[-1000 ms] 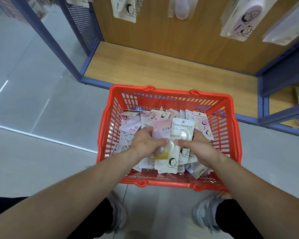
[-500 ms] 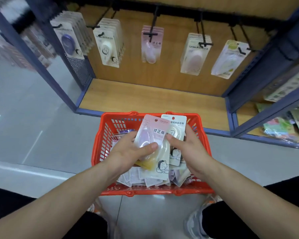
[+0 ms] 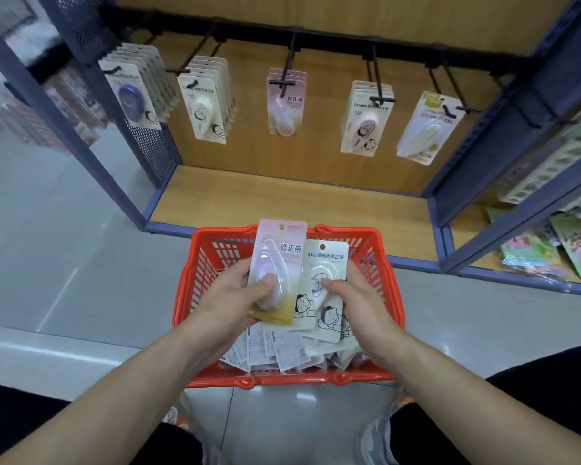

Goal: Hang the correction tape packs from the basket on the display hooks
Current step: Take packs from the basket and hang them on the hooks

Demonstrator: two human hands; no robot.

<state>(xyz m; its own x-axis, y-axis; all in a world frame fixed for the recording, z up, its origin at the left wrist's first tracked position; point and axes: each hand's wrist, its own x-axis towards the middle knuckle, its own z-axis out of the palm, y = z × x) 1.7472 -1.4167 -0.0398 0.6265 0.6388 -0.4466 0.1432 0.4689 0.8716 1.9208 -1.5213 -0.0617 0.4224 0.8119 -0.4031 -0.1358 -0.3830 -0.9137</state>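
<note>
Down at my feet, a grey shoe (image 3: 375, 441) pokes out beside my dark trousers (image 3: 31, 424), on the pale tiled floor (image 3: 47, 263). Both forearms reach forward over the red basket (image 3: 186, 297), which sits on the floor right in front of me.

My left hand (image 3: 227, 298) grips a pink correction tape pack (image 3: 279, 260), thumb pressed flat on the clear blister, the other fingers curled round behind the card. My right hand (image 3: 361, 298) pinches a cream correction tape pack (image 3: 327, 280) the same way: thumb on the front, fingers wrapped behind its right edge. Both packs stand upright above the basket, side by side, the pink one overlapping the cream one's left edge. A further card with a cartoon face (image 3: 302, 307) peeks out between them; which hand has it, I cannot tell.

Under my hands, the basket holds a heap of loose packs (image 3: 282, 347), many lying printed back up.

Beyond the basket comes the wooden shelf base (image 3: 282, 196) in its blue frame. Higher up, a dark rail (image 3: 332, 40) carries five hooks, each with packs hanging: purple packs (image 3: 131, 97) far left, white packs (image 3: 203, 107), pink packs (image 3: 286, 104) in the middle, pale pink packs (image 3: 364, 120), and a green pack (image 3: 428, 129) far right. Off to the right, colourful packets (image 3: 550, 250) lie on a neighbouring shelf.
</note>
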